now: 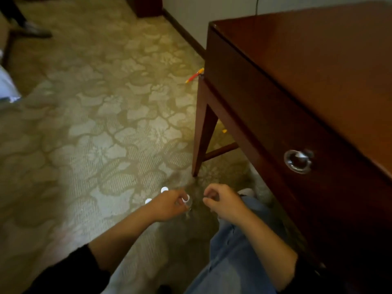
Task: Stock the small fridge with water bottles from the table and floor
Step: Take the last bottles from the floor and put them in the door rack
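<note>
On carpet (101, 128): clear white-capped bottle (188, 202), neck gripped by left hand (169, 205).

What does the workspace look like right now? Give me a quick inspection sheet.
Surface: patterned carpet; wooden table on the right, with a ring pull on its drawer.
Job's things: clear bottle with a white cap; two more white caps to its left; fridge not in view.
Clutter: red-and-yellow stick by the table's far corner.
Grippers: left hand grips the clear bottle's neck; right hand is curled, contents unclear.
Cables: thin cable against the wall.
Surroundings: another person's shoe; white cloth.
</note>
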{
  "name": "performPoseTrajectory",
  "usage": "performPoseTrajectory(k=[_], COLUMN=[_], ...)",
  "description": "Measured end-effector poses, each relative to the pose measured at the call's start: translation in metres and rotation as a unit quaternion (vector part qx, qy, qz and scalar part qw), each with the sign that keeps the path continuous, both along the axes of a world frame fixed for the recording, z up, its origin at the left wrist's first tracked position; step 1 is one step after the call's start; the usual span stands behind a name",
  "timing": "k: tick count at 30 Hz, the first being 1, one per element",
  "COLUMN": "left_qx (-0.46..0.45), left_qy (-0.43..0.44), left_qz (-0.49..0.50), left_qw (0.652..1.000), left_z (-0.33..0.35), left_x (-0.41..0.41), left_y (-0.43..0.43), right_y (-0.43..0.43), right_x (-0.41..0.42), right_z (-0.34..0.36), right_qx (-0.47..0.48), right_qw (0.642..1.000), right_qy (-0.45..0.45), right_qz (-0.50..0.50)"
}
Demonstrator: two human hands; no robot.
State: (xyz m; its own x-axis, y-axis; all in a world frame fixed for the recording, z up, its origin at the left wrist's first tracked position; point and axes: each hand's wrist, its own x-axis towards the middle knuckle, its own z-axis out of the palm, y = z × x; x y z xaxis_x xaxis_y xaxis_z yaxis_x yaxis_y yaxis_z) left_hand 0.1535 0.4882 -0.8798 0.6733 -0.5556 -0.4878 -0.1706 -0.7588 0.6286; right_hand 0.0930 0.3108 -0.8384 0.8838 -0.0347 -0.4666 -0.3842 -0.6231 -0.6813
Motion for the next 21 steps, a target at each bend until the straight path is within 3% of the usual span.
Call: performPoseTrajectory(k=[10,14,17,21], left_qx=[-0.001,-0.017,0.005,0.066], left_qy=[0.106,0.046,0.01,0.004], left_qz=[0.18,0.246,0.251,0.17], left_qw=[0.978,0.968,0.968,0.983], left_z=[-0.131,-0.159,-0.186,-0.22], left_x=[-0.001,0.001,0.017,0.037], left_y=[-0.017,-0.031,-0.041,-0.048], right_y=[-0.013,-0.017,-0.016,-0.016], right_x=[0.036,0.046,0.058,0.066], right_z=[-0.086,-0.102,-0.108,-0.116], right_qx=[-0.005,0.019,0.033,0.042], right_qw=[0.996,0.995,0.994,0.993], right_qy=[0.078,0.102,0.105,0.11], right_qz=[-0.03,0.001,-0.003,-0.002])
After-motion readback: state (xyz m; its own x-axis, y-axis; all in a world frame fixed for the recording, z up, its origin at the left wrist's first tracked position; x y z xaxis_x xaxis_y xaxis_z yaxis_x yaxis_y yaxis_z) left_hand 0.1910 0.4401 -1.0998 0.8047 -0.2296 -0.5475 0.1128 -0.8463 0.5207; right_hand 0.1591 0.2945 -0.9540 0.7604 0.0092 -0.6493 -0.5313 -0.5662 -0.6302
